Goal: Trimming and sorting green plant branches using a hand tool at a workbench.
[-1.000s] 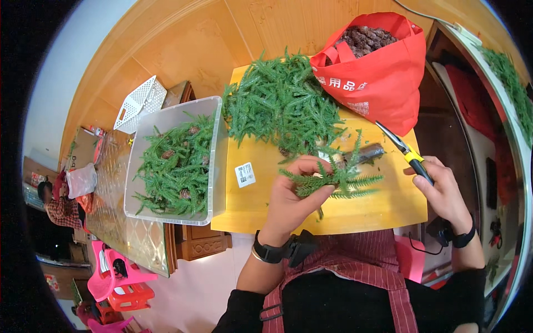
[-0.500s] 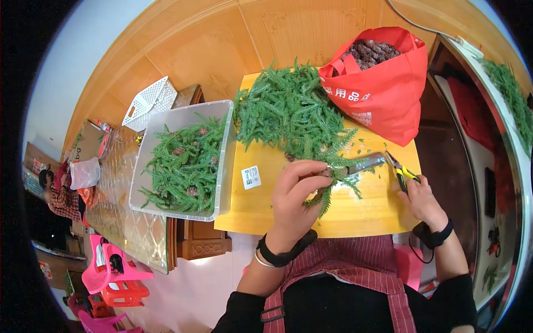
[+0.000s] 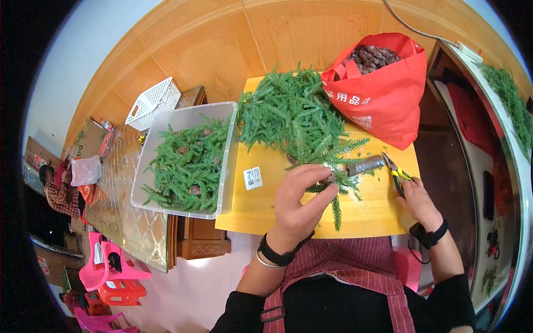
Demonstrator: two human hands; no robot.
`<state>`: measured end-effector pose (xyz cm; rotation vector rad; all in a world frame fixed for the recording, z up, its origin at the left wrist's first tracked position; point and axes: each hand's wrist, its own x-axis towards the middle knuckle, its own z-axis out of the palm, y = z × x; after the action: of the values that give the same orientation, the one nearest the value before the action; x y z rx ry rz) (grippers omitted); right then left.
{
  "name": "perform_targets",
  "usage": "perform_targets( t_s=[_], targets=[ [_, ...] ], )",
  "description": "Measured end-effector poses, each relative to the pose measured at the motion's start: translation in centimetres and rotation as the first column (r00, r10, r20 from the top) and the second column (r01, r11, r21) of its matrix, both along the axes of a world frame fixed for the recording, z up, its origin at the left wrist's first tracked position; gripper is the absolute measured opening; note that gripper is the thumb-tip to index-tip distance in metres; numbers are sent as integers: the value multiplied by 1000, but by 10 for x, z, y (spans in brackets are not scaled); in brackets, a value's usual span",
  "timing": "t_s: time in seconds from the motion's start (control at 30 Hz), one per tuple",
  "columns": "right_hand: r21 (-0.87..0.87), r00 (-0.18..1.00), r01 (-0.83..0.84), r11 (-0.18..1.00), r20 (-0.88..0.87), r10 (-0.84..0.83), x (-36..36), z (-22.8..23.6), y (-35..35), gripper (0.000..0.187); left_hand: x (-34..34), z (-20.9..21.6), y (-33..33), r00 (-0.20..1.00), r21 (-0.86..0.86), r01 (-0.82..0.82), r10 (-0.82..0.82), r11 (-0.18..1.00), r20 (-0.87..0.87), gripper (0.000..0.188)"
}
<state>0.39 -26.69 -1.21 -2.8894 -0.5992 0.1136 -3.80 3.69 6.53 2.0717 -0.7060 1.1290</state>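
Over the yellow board, my left hand pinches a green artificial pine sprig. Something small and brown, perhaps a pinecone, shows at the fingertips, mostly covered by them. Its needled branches fan out to the right and down. Beyond the sprig lies a dark, shiny strip-like piece, whose kind I cannot make out. At the board's right side, my right hand is closed around pliers with yellow-and-black handles. The jaws point up and left, near the strip's end.
A heap of green pine sprigs covers the board's far part. Behind it on the right stands a red bag of pinecones. To the left is a clear plastic bin holding sprigs with cones. A glass-topped table and pink chair stand farther left.
My left hand's fingers have shifted slightly right and lower, and the sprig is turned, one branch now pointing down. The pliers stay in my right hand, nearly in place.
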Motion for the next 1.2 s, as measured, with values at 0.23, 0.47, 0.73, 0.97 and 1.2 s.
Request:
perform_targets(
  t_s=[0.23,0.47,0.73,0.97,1.2],
  targets=[
    [78,988,131,988,-88,-124,5,10,0,25,3,0,-2,999,22,7,-8,1000,51,29],
    [142,991,102,985,-103,-88,9,7,3,29,5,-6,9,999,-166,20,-27,986,-40,27],
    [268,987,128,955,-131,-95,4,13,-3,16,1,37,66,814,-796,-64,-429,602,-391,32],
    [263,986,86,961,-163,-43,-2,39,7,16,-21,84,184,866,-590,-328,-15,738,-500,35],
    [227,983,95,969,-174,-56,-4,46,10,18,11,102,230,829,-699,-392,-99,598,-550,29]
  ],
)
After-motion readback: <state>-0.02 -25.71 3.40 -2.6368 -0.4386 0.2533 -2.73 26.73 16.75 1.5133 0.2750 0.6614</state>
